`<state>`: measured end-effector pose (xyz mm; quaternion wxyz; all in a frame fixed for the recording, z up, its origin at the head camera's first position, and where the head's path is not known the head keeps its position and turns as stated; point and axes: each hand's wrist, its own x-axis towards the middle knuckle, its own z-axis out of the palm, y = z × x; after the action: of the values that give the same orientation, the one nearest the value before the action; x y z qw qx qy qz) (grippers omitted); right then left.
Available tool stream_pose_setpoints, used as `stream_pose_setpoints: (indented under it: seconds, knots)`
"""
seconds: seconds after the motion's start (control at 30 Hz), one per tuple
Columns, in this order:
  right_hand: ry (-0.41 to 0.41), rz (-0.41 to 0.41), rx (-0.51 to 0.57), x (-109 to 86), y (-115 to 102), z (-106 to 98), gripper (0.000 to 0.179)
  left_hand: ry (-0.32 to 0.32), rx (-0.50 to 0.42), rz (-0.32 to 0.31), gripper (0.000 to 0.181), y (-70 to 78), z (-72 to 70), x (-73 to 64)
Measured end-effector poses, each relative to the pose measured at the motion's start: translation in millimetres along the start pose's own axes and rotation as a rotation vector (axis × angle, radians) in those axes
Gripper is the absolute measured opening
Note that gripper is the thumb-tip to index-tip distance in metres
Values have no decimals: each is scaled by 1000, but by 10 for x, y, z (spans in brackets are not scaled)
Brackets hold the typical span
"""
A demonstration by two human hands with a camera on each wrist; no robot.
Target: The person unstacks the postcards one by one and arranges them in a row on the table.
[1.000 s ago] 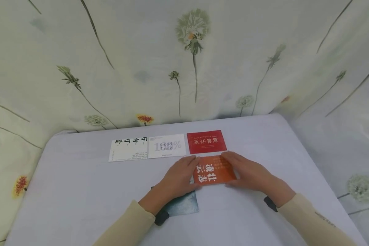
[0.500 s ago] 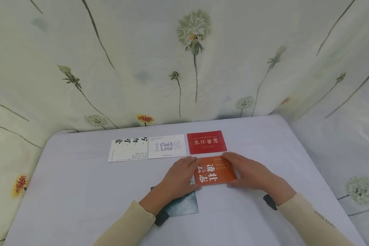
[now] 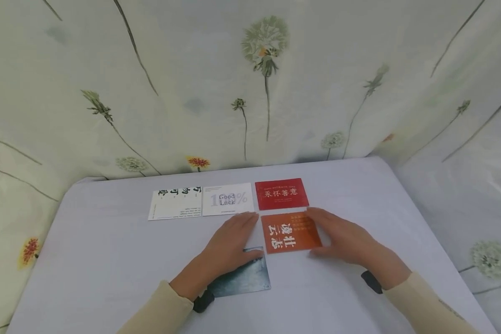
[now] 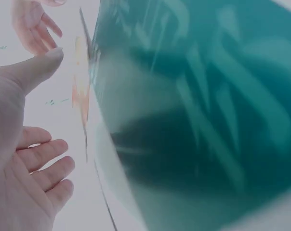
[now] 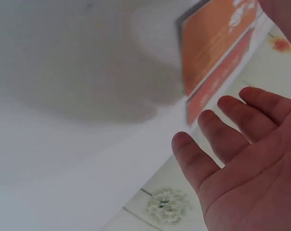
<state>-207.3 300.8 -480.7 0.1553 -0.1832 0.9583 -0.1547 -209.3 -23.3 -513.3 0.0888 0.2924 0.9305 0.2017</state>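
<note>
An orange card [image 3: 292,232] with white characters lies flat on the white table, just below a red card [image 3: 281,194]. My left hand [image 3: 227,243] is off its left edge, fingers loosely spread and holding nothing. Beneath that hand and wrist, a blue-grey card [image 3: 248,278] is partly covered; it looks teal and blurred up close in the left wrist view. At the orange card's right side is my right hand [image 3: 344,234], its fingertips by the upper right corner and the thumb by the lower right. In the right wrist view its fingers [image 5: 210,137] are relaxed and grip nothing.
Left of the red card, a white "Good Luck" card [image 3: 228,199] and a white card with black characters [image 3: 175,204] continue the row. Flower-printed cloth [image 3: 183,93] rises behind the table's far edge [image 3: 229,168] and at both sides.
My left hand has let go of the orange card and moved left, uncovering its left edge. The right hand has shifted slightly right. The orange card stays about where it was.
</note>
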Motion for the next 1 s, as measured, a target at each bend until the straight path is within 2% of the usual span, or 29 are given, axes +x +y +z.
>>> stream_pose_setpoints:
  seconds: [0.1,0.27,0.57,0.83,1.0]
  knots:
    - [15,-15,5,-24,-158,-30,101,-10,-44,-14,100,-100,-91,-155]
    - [14,-53,-7,-57,-411,-28,101,-15,-77,-49,98,-221,-219,-492]
    - [-33,-139,-22,-120,-755,172,101,20,-59,-90,110,-330,-215,-969]
    - [-56,-277,-74,23,-977,437,102,-4,-60,-78,110,-407,-72,-1190]
    - [-66,-296,-101,90,-1023,522,100,24,-24,-76,104,-448,-15,-1242]
